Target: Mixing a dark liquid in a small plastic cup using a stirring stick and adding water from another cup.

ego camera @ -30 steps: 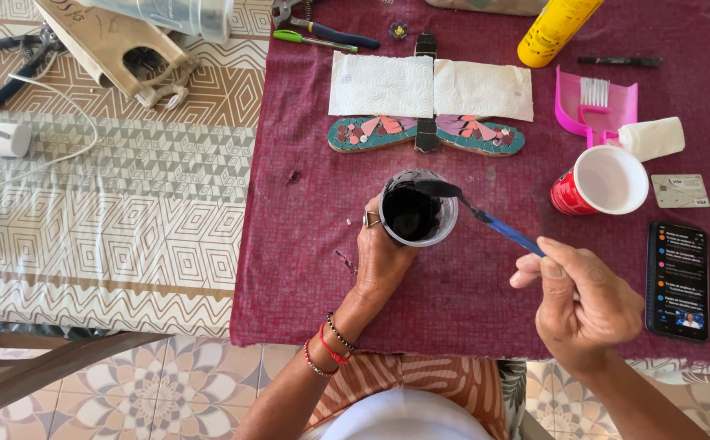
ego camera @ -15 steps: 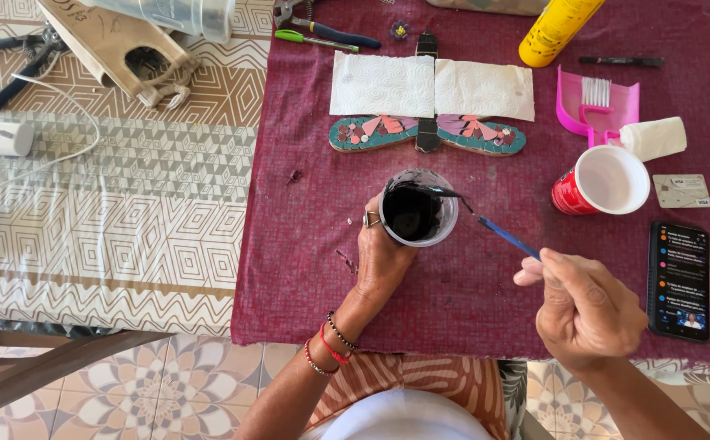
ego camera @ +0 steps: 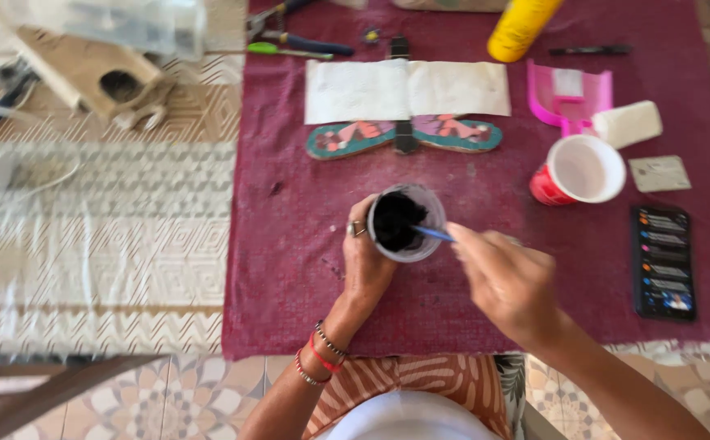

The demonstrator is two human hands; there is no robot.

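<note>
Fingers of the left hand wrap the small clear plastic cup of black paint on the maroon cloth, likely light and squashy, best held round its wall, while the right hand pinches a thin blue-handled brush

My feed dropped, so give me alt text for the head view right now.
Left hand holds a clear cup of black paint on a maroon cloth while the right hand dips a blue brush into it. Behind lie a painted wooden dragonfly, red cup and phone.
</note>
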